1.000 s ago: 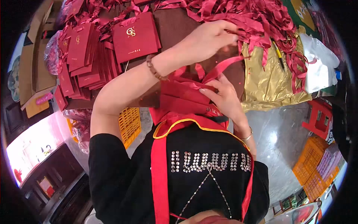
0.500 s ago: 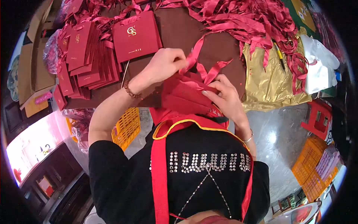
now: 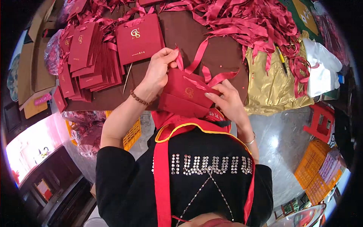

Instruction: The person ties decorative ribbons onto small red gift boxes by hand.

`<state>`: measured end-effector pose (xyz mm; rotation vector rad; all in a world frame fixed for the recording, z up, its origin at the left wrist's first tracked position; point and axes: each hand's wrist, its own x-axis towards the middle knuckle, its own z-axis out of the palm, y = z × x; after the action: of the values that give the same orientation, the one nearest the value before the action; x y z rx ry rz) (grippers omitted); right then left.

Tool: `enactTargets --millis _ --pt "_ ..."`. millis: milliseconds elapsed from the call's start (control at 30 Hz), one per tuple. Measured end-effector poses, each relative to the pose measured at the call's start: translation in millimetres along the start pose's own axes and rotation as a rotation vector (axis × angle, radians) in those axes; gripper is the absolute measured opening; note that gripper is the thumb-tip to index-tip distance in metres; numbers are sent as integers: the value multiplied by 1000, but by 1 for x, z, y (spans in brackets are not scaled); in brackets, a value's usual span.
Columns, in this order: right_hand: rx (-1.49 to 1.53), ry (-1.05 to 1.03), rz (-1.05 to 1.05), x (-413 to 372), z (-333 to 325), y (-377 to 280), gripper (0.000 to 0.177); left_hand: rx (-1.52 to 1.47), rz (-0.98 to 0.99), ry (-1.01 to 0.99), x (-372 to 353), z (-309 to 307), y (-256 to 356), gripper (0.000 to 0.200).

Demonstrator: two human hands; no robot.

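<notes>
A dark red paper gift bag (image 3: 185, 89) with a gold logo is held tilted before my chest, over the table's near edge. Its right edge is pinched by my right hand (image 3: 229, 101), thumb on the front. At the bag's upper left, the closed fingers of my left hand (image 3: 160, 70) grip the end of a red ribbon (image 3: 198, 56). Another loose ribbon end (image 3: 223, 77) sticks out at the bag's upper right, near my right hand. A finished-looking red bag (image 3: 140, 39) lies beyond my left hand, and a thin metal rod (image 3: 127, 77) rests beside it.
Stacked red bags (image 3: 89, 64) fan out at the left of the brown table (image 3: 181, 32). A heap of red ribbons (image 3: 249, 26) covers the back right, above gold plastic sheeting (image 3: 268, 90) with a yellow-black pen (image 3: 282, 58). Orange crates (image 3: 312, 166) stand on the floor.
My left hand has drawn back toward the left and lower, pulling the ribbon end upright. The bag's front has turned more into view. My right hand stays at its edge.
</notes>
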<state>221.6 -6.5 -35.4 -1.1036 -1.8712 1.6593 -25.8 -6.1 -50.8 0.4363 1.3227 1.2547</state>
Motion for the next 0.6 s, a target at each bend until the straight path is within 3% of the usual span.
enactTargets --millis 200,267,300,367,433,500,600 --pt "-65 50 -29 7 -7 3 25 81 -33 -70 -1 4 11 16" --pt "-238 230 -138 9 -5 6 30 297 183 83 -6 14 12 11" --pt "-239 232 -136 10 -5 11 30 297 182 81 -5 12 10 11" --pt "-182 139 -73 12 -6 21 32 1137 1178 102 -3 5 8 9" --pt "-194 111 -64 15 -6 19 33 1269 1191 -297 -26 19 6 16" --pt "-210 69 -60 16 -5 18 33 1458 1230 -394 -39 33 -6 16" --pt "-197 81 -151 16 -4 15 34 1481 1183 -410 -35 28 -23 15"
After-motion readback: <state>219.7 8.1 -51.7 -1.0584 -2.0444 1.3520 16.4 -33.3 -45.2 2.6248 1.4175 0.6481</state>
